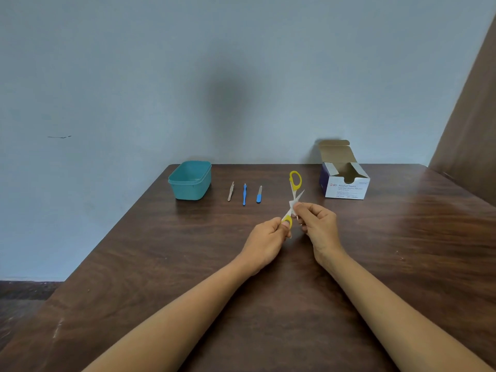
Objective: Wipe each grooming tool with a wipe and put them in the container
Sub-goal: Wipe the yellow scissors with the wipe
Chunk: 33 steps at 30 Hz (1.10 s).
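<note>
Lighting's pretty flat and soft, kinda dim, with a cool grey-blue cast on the wall [134,76]. There's a big fuzzy dark shadow [228,98] on it above the far edge of the table [402,251], and the open box [346,181] throws a small soft one on the wall to its left. The table picks up a pale, mild sheen toward its right edge and far right corner. Wide-angle warp is obvious: the table's side edges splay outward and the brown panel [472,130] leans hard. Everything's slightly soft; the box print is only partly readable, and the scissors [295,180] and wipe [292,204] look smeary.
</note>
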{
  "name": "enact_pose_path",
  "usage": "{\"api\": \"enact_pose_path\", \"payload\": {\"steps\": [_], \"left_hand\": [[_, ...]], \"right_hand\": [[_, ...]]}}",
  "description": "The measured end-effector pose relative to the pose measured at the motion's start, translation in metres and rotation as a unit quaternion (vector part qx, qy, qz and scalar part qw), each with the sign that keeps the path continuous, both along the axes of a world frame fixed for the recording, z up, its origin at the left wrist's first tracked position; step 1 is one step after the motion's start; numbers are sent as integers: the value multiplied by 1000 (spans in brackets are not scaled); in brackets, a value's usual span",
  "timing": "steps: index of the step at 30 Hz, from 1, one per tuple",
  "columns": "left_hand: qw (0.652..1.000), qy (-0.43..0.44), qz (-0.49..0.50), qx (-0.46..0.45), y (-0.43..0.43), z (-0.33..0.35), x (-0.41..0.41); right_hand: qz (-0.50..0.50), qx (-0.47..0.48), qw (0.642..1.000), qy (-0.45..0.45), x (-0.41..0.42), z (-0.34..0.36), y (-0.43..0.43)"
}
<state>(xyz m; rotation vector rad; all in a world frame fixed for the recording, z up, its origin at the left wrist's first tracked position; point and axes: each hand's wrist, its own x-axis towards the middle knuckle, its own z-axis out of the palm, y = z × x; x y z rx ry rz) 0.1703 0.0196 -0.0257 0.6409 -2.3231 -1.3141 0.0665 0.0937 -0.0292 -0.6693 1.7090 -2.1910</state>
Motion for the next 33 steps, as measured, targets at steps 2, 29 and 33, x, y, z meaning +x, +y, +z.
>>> {"api": "enact_pose_path", "payload": {"steps": [2,29,33], "left_hand": [[1000,16,2,-5,0,-1,0],[987,68,115,-87,-14,-5,6],[987,68,123,-80,-14,-6,6]], "right_hand": [[-19,3,999,31,0,-2,-1],[52,72,969,233,-9,-12,-34],[70,56,975,202,-9,-10,-33]]}}
